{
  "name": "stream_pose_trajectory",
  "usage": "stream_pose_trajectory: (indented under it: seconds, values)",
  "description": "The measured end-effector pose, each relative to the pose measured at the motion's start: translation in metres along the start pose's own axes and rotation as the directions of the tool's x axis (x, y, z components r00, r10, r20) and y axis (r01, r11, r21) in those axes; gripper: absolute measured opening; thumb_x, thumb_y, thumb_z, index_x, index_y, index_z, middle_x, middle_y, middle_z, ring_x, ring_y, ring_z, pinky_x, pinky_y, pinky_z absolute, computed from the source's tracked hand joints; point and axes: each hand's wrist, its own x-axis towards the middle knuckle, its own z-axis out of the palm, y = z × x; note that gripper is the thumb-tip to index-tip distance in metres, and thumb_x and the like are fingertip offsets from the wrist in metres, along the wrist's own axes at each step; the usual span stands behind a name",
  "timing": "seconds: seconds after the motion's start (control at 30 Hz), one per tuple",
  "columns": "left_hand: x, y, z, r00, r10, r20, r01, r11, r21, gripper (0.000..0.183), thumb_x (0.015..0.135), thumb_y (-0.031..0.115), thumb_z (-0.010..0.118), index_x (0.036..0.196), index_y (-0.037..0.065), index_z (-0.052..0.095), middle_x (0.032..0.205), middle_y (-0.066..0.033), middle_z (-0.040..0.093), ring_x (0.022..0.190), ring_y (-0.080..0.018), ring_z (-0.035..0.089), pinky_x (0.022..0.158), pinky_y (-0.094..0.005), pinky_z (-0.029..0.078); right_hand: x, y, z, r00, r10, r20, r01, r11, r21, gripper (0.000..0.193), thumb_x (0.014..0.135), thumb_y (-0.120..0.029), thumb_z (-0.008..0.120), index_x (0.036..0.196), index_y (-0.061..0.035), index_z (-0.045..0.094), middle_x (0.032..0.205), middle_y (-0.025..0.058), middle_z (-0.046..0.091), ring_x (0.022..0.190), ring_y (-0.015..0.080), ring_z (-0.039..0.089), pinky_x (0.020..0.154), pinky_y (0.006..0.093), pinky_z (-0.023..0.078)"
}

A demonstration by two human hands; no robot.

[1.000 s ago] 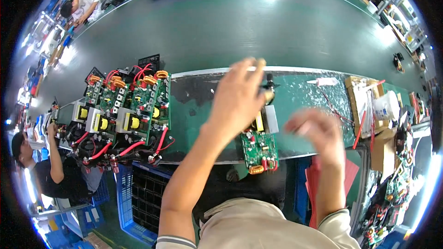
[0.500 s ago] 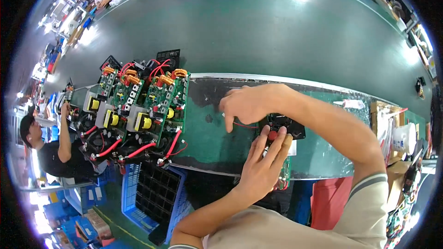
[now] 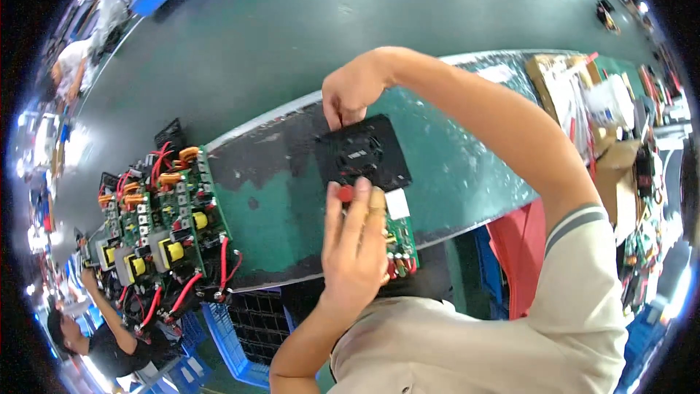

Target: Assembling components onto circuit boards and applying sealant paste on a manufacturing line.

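**Both hands at a black fan over a green circuit board, bench edge**

Black fan [image 3: 363, 153]: square, flat, lying on the green work mat [image 3: 292, 204], its near edge over the green circuit board [image 3: 397, 237].

Left hand [image 3: 355, 248]: lies palm down on the board, fingers extended and together, fingertips touching the fan's near edge beside a small red part [image 3: 345, 193]. Not closed around anything visible; it covers most of the board, so only the board's right strip and a white label [image 3: 397, 203] show.

Right hand [image 3: 354, 91]: reaches across from the right, fingers curled and pinched at the fan's far corner. A thin dark wire seems to run down from the pinch; too fine to confirm. Whether the fingers actually clamp the fan's corner or only the wire, cannot tell.

Row of assembled boards [image 3: 157, 233] with yellow parts and red leads sits well to the left on the mat. Another person [image 3: 95, 335] is cut off at lower left. Cluttered cardboard boxes [image 3: 583, 102] at right are blurred by rim distortion.
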Motion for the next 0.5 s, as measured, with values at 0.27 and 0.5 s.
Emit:
stream_pose_trajectory:
  seconds: [0.27,0.5]
  values:
    - [0.055,-0.031,0.004,0.975,0.112,-0.192,-0.103,0.993,0.057,0.021,0.079,0.005,0.070,0.099,0.012,0.073,0.102,0.0000,0.072,0.098,-0.0231,0.066,0.083,-0.0365,0.048,-0.063,0.069,0.068,0.686,-0.221,-0.693,0.239,0.968,-0.072,0.014,0.076,-0.001,0.066,0.089,0.0032,0.068,0.076,0.0041,0.062,0.079,0.0153,0.057,0.064,0.0308,0.046]
    - [0.064,-0.045,0.015,0.940,0.053,-0.337,-0.051,0.999,0.016,0.017,0.078,-0.001,0.071,0.092,0.008,0.072,0.096,-0.0033,0.073,0.090,-0.0227,0.069,0.083,-0.0331,0.054,-0.069,0.041,0.113,0.699,0.065,-0.712,0.227,0.924,0.307,0.019,0.084,-0.013,0.074,0.094,0.0022,0.071,0.084,0.0061,0.069,0.073,0.0123,0.063,0.066,0.0264,0.055]
